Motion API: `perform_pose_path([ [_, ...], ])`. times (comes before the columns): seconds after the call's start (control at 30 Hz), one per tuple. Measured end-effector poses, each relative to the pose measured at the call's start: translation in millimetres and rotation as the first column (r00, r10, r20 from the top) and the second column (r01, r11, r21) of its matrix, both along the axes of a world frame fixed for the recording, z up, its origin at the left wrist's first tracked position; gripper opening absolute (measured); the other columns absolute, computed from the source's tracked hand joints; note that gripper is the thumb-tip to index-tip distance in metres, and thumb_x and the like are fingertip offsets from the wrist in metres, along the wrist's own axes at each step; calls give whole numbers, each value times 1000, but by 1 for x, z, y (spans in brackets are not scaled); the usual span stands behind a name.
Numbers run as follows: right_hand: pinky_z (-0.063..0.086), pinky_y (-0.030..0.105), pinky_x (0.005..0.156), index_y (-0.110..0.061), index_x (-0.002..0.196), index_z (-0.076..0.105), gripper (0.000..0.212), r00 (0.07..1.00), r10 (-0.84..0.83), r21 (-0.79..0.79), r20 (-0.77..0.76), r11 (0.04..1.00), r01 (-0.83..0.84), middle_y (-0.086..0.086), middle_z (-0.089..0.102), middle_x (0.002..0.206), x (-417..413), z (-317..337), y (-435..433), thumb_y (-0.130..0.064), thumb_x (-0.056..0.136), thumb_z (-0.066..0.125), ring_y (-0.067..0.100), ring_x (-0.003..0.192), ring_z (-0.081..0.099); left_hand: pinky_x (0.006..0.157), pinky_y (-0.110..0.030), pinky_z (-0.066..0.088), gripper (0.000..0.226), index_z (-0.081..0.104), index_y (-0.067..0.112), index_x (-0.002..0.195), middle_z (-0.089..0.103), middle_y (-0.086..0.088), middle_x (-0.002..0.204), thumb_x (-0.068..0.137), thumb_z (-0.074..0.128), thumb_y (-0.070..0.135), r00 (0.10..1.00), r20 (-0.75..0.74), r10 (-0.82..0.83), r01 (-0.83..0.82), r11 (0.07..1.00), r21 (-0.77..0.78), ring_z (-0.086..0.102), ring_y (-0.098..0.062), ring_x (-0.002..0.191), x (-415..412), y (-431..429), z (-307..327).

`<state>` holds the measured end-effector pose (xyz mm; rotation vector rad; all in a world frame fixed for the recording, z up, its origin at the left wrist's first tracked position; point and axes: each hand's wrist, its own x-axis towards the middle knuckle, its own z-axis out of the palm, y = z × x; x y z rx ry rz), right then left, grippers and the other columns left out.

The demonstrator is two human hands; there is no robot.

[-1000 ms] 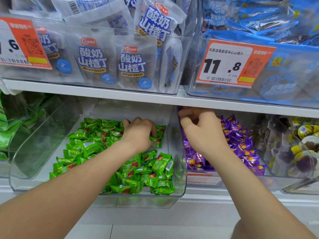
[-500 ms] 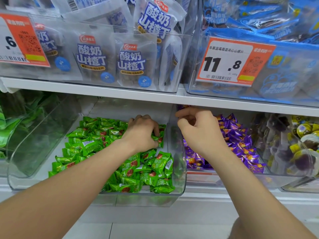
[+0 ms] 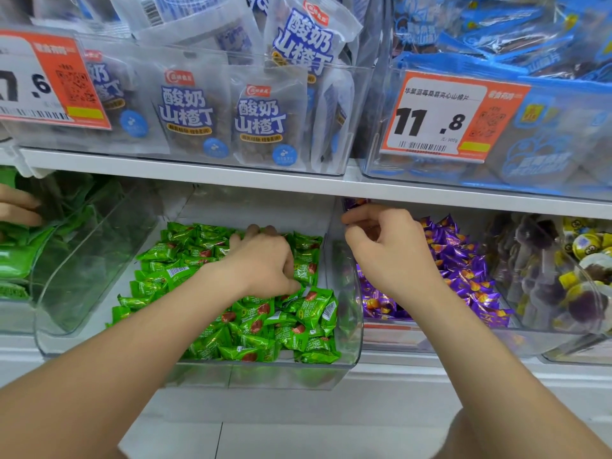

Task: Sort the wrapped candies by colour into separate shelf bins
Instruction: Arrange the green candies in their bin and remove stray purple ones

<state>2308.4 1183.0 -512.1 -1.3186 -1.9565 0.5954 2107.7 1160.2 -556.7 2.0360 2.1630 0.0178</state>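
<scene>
Not much has changed over the last second, tbh. The left hand (image 3: 265, 263) is still knuckles-up at the back right of the green bin (image 3: 265, 376), fingers dug into the green candies (image 3: 258, 326). Can't tell if it's actually got one. The right hand (image 3: 390, 256) is still at the back left corner of the purple bin (image 3: 414, 339), hard up against the wall (image 3: 344, 293) between the two bins. Its fingers are curled and its thumb and forefinger are a bit apart, but I can't tell if it's holding anything either.

The one new thing is someone else's hand (image 3: 16, 207), which has popped in at the far left edge over the green packs (image 3: 20, 256).

My read is they're still rummaging for strays, with nothing carried across yet. Both piles look pure from here, green in one and purple candies (image 3: 463, 270) in the other.

On room, the upper shelf (image 3: 231, 180) sits low over the back of the bins, and the right forefinger is nearly under its edge. Crossing the wall back there looks tight. That wall dips toward the front, so coming forward and over looks like the easy route. The front rims are low and open, and the other hand is well apart from both.
</scene>
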Motion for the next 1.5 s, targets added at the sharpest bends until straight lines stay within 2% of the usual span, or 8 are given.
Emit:
perform_pose_path([
  [0.17,52,26,79,-24,103,78,22,1000,5,18,16,1000,-5,-13,73,85,-3,1,-6,-16,90,63,6,78,66,113,-64,22,39,75,27,99,40,-10,138,86,67,63,993,-108,-47,31,989,-146,26,-40,139,3,-2,-12],
  [0.53,55,31,80,-27,92,77,18,999,18,35,40,999,-20,-13,72,77,-1,0,-9,-15,87,64,4,73,63,86,-36,45,36,63,29,89,58,11,91,65,84,46,966,257,-24,-19,986,165,54,-19,98,5,-8,7],
  [0.77,34,43,94,-45,127,64,40,862,117,74,494,982,-176,-18,66,114,-3,-2,-16,-63,92,61,26,119,45,81,-38,60,51,64,28,89,73,8,84,55,102,32,775,607,-176,-21,953,303,71,-11,82,-7,-16,19],
  [0.97,48,49,95,-48,91,70,18,948,170,49,268,981,-190,-22,71,79,0,0,-11,-58,76,71,5,91,68,80,-38,64,49,73,15,101,79,-3,90,61,101,13,545,805,-235,31,965,261,77,-23,82,-11,-19,31],
  [1.13,54,42,97,-34,108,76,19,984,110,61,143,991,-119,-24,74,87,4,-2,-8,-29,93,67,0,94,68,73,-21,55,28,76,30,100,76,6,98,77,93,29,796,601,-66,-38,987,157,67,7,66,-17,-6,9],
  [1.23,55,30,96,-26,114,77,23,994,79,57,73,995,-83,-18,76,97,4,0,-6,-21,95,65,-5,90,66,74,-18,51,30,77,28,102,74,7,98,77,91,37,867,498,30,-95,990,107,68,-3,80,-13,5,-4],
  [1.37,52,39,100,-31,115,74,27,987,75,78,139,993,-87,-21,73,96,1,-4,-10,-28,91,62,15,101,66,97,-33,53,34,75,34,104,72,8,106,75,89,45,916,400,19,-48,997,62,67,-15,105,4,18,-15],
  [1.5,52,43,101,-32,115,74,28,987,83,80,141,992,-95,-21,72,94,1,-4,-8,-27,90,62,19,101,66,109,-47,30,34,68,40,110,63,10,114,81,82,51,979,203,31,-46,997,70,49,-25,129,18,20,-24],
])
